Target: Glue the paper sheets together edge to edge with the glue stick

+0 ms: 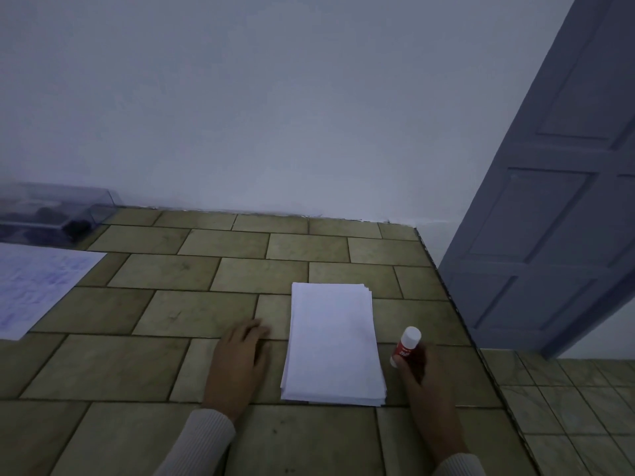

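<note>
A stack of white paper sheets lies on the tiled surface, slightly fanned at its edges. To its right stands a red glue stick with a white cap, tilted a little; my right hand holds its lower part with fingers curled round it. My left hand rests flat on the tiles just left of the stack, fingers straight, apart from the paper.
A large sheet with faint blue writing lies at the far left. Behind it sits a clear plastic box against the white wall. A grey panelled door stands at the right, beyond the surface's edge.
</note>
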